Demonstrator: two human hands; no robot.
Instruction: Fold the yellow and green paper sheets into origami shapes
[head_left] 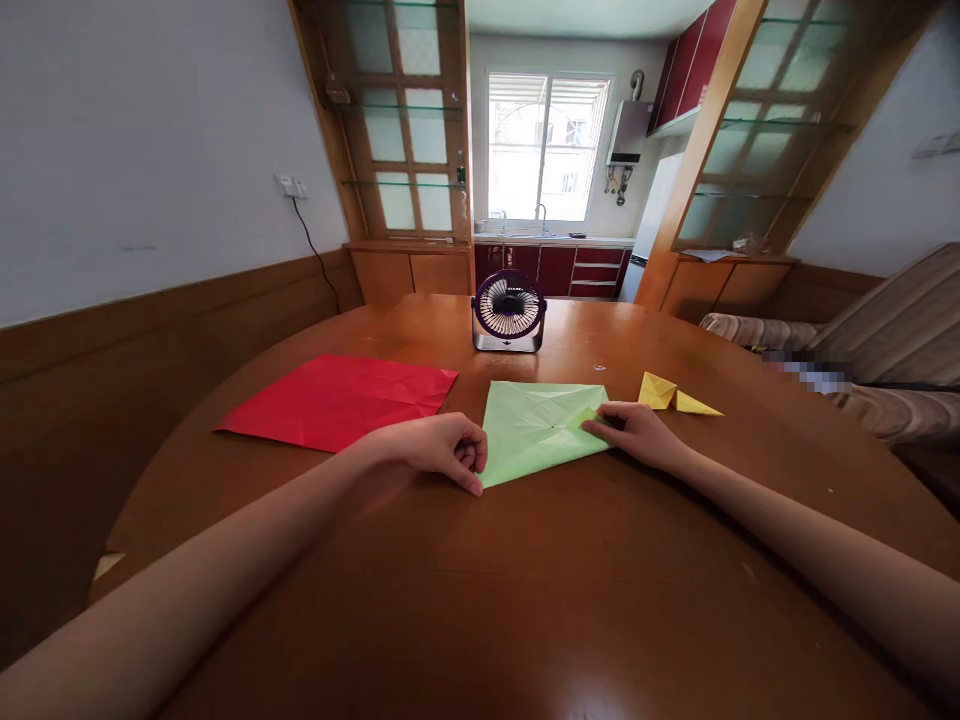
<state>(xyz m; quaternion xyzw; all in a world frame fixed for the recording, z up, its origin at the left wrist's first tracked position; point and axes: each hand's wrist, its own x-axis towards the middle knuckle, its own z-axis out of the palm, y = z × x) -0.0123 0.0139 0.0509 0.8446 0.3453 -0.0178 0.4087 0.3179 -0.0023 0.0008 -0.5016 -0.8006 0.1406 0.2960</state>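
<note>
Purple-rimmed fan point(510, 306) on the wooden table point(450, 620), 1 bright window point(546, 150) beyond, grey wall unit point(630, 128) alongside

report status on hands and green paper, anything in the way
Left hand at near corner of green paper. Right hand gripping its folded-over flap. No obstruction seen; red paper to left.

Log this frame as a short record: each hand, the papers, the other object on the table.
Left hand: thumb at the near-left corner of the green sheet; grip unclear
Right hand: thumb and fingers on a folded-over flap at the green sheet's right side
Green sheet: creased, on the table
Red sheet: creased, left of the green sheet
Yellow paper: folded, beyond the right hand
Fan: upright, beyond the green sheet
</note>
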